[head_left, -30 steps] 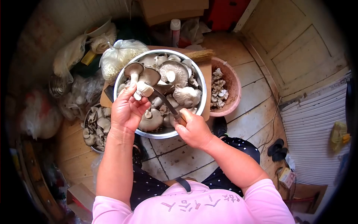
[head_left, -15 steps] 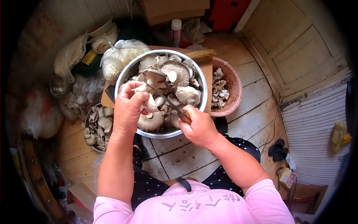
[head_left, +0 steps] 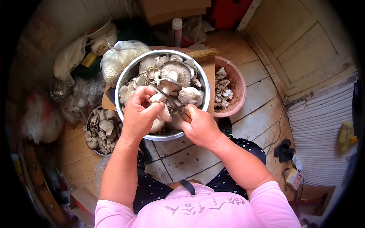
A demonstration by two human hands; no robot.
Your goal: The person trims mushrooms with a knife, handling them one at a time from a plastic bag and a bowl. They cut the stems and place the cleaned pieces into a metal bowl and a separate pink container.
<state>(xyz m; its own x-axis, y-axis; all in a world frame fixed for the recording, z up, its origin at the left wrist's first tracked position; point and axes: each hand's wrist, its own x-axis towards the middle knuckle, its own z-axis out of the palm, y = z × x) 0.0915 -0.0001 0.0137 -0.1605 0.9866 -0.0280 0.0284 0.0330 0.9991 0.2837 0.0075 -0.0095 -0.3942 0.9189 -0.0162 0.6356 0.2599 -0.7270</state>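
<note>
A large metal basin (head_left: 162, 138) is heaped with grey-white oyster mushrooms (head_left: 176, 72). Over its near left side, my left hand (head_left: 137, 116) pinches a pale oyster mushroom cluster (head_left: 157, 98) between thumb and fingers. My right hand (head_left: 200, 127) is wrapped round the wooden handle of a knife (head_left: 174, 102). The dark blade points up and left across the basin, against or very close to the held cluster. Exactly where the edge meets the stem is hard to make out. Part of the cluster is hidden behind my left fingers.
Right of the basin stands a pink tub (head_left: 237, 91) holding mushroom pieces (head_left: 222, 89). A smaller bowl of mushrooms (head_left: 104, 129) sits at the left. Beyond the basin lie a tied plastic bag (head_left: 123, 59), a straw brush (head_left: 203, 55) and a spray can (head_left: 177, 32).
My left hand has moved slightly right and down with the cluster, nearer the knife. An upright mushroom cap by the blade has shifted right and lower. My right hand stays almost in place.
</note>
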